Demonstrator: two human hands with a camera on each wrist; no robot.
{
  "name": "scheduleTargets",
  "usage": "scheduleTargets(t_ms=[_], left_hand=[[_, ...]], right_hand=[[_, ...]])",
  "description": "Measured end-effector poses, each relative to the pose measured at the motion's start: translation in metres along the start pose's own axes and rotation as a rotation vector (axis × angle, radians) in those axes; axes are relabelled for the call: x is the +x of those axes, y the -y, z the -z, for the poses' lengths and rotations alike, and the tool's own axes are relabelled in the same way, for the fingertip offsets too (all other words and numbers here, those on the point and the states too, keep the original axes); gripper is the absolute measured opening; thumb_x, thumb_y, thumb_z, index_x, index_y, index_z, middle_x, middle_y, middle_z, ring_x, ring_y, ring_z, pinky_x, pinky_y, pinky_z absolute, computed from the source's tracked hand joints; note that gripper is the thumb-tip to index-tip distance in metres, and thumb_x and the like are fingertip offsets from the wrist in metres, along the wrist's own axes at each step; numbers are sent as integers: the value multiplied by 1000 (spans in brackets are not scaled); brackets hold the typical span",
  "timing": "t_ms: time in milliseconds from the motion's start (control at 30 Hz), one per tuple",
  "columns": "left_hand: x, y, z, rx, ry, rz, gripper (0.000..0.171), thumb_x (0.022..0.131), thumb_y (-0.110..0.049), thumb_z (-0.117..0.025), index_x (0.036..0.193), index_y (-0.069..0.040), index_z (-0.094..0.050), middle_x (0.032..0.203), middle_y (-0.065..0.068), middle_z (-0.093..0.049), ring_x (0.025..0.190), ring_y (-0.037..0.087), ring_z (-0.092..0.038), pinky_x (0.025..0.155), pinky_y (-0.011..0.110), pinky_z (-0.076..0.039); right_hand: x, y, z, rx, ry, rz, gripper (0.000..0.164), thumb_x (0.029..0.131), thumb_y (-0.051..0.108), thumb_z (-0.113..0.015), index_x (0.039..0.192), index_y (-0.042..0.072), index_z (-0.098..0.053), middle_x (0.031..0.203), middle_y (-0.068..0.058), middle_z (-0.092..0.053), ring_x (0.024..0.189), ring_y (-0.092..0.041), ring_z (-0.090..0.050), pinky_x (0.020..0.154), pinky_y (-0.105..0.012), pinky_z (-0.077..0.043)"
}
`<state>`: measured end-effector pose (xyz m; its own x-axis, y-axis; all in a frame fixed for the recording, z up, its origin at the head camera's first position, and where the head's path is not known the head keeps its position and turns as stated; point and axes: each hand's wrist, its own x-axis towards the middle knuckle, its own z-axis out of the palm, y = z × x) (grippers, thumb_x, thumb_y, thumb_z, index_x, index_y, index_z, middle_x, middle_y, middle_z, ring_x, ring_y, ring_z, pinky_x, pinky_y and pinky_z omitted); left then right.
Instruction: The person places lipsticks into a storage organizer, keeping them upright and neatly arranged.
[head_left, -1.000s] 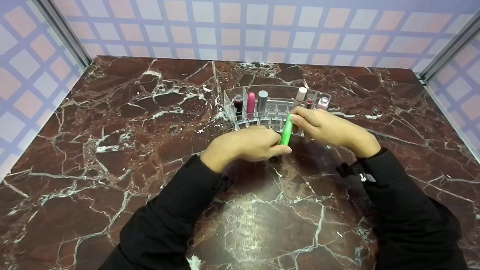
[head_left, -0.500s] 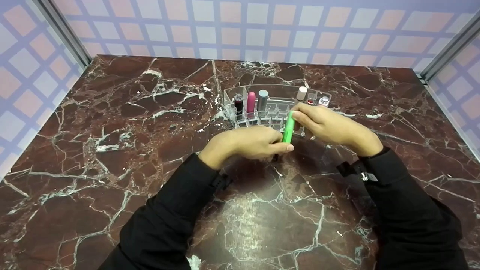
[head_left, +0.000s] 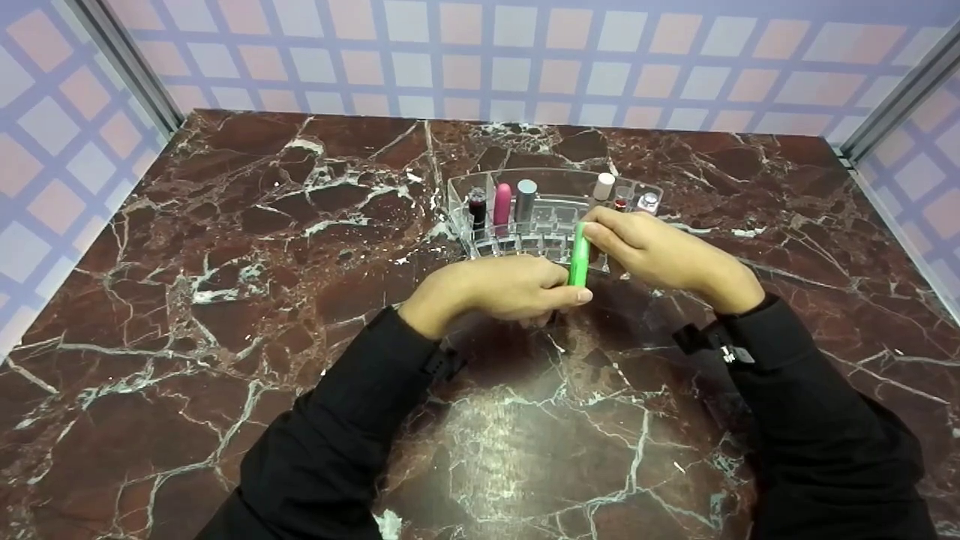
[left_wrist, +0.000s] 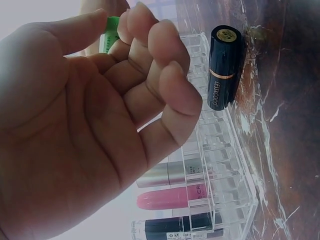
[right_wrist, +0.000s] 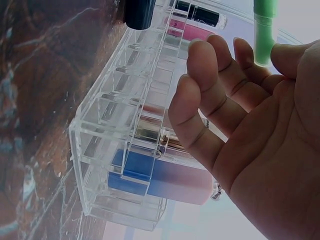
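Note:
A slim green lipstick-like tube [head_left: 580, 259] is held between both hands, above the front of a clear acrylic makeup organizer [head_left: 544, 241]. My left hand [head_left: 510, 286] pinches its lower end between thumb and index finger; the other fingers are loosely bent. My right hand [head_left: 660, 255] pinches the upper end, where the right wrist view shows a paler, translucent tip on the tube [right_wrist: 264, 40]. Below my left hand, a black lipstick [left_wrist: 224, 67] with a gold band stands upright on the table before the organizer. It is mostly hidden in the head view.
In the organizer stand a dark tube [head_left: 477, 210], a pink tube [head_left: 502, 206], a silver-grey tube [head_left: 526, 201], a white-capped tube [head_left: 603, 187] and a blue-to-pink bottle [right_wrist: 160, 177]. The dark red marbled table [head_left: 300, 420] meets checked panels [head_left: 465, 67] at the back and sides.
Both hands have shifted slightly to the right with the green tube, mostly in the first half second. The tube stands a bit more upright in the head view. The organizer has stayed put.

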<state>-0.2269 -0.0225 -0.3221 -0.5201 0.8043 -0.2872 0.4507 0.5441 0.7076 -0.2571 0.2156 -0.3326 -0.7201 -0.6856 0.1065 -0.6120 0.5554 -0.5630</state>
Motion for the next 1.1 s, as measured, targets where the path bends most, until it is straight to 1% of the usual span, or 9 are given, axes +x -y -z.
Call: scheduleTargets(t_ms=[167,300,433,633,900,1000,1100], left_hand=[[2,0,-2,6,6,-5,46,111,-38,-40,109,4,-60,82,12,-63,70,28,-62,60,27,-49],[3,0,-2,19,6,-8,46,111,-38,-40,109,3,-60,79,9,-62,73,30,-64,61,28,-50],[2,0,-2,25,6,-5,45,111,-37,-40,110,3,-60,79,6,-61,74,29,-64,63,29,-50],[3,0,-3,30,5,-7,45,111,-37,-40,111,3,-60,81,8,-63,77,31,-66,64,30,-52],[5,0,-5,27,3,-10,44,111,-36,-41,111,3,-61,82,11,-64,78,34,-68,63,30,-51],[5,0,-5,22,8,-3,44,111,-36,-41,111,3,-60,81,10,-64,77,33,-67,63,29,-51],[5,0,-5,12,13,0,44,111,-36,-41,112,4,-60,80,9,-63,75,32,-66,61,28,-49]], right_hand=[[0,0,0,-13,-7,-1,30,113,25,-36,117,7,-60,77,-5,-55,65,-17,-52,63,-32,-46],[0,1,0,-14,-9,-1,30,112,25,-37,117,7,-60,80,-8,-59,67,-20,-56,65,-33,-48],[0,1,0,-14,-8,2,30,112,25,-37,118,6,-60,80,-10,-60,66,-20,-56,64,-33,-49],[0,0,-1,-18,-11,15,29,112,24,-38,116,6,-61,78,-7,-58,66,-17,-54,64,-32,-47],[-1,1,-1,-3,-14,23,28,112,23,-38,115,7,-61,76,-2,-54,64,-16,-52,62,-31,-45],[0,1,-1,1,-14,24,28,112,23,-39,115,7,-61,75,-2,-53,64,-17,-51,62,-31,-45],[0,2,-1,18,-8,16,28,112,24,-38,115,7,-61,77,-3,-55,65,-22,-54,62,-30,-45]])
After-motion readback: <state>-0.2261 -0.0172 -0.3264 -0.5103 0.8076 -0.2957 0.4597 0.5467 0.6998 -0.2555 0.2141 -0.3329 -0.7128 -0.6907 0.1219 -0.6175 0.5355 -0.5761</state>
